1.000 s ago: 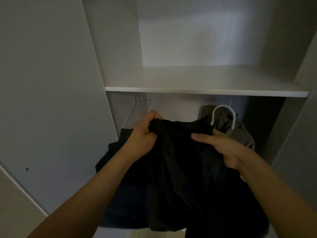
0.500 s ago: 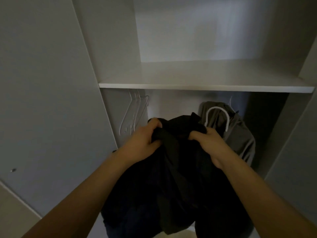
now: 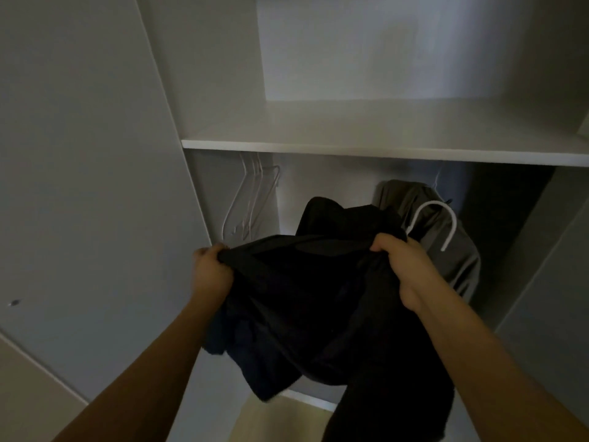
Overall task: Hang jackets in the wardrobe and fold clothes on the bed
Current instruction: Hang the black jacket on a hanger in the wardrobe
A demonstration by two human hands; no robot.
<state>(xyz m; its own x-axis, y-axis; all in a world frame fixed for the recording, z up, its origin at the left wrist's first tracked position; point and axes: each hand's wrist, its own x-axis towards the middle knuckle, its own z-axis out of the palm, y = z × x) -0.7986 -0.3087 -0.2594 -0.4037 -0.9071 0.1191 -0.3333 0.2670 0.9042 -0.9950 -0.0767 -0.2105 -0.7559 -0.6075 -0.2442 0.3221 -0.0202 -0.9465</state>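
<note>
Dim wardrobe, shelf above: left hand & right hand each gripped black jacket, top edge stretched left–right, rest hanging down.

Since half a second ago I see the two hands drawn apart: the left hand has swung out toward the left of the frame, the right hand toward the right, where before they bunched the black jacket close together at the centre. The cloth between them is now pulled into a taut top edge. The white hanger hook shows clear above the right hand, which I think covered its lower end before, though the dim light makes that unsure.
</note>
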